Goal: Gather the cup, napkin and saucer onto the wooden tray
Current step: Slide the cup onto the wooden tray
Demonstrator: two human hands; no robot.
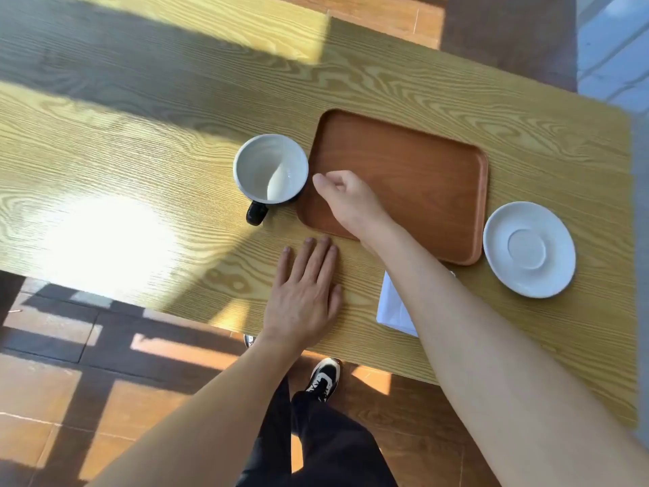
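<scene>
A brown wooden tray (414,177) lies bare on the table. Touching its left edge stands a cup (270,168), white inside, dark outside, its handle toward me. A white saucer (528,249) rests on the table just right of the tray. A white napkin (391,307) lies near the table's front edge, partly hidden under my right forearm. My right hand (346,200) hovers over the tray's left end, fingers curled, thumb tip next to the cup's rim, holding nothing. My left hand (305,290) lies flat on the table, fingers spread.
The light wood-grain table (140,163) has its front edge just behind my left wrist and its right edge beyond the saucer. Bright sun glare falls on its left part. Below are a tiled floor, my dark trousers and a shoe (325,377).
</scene>
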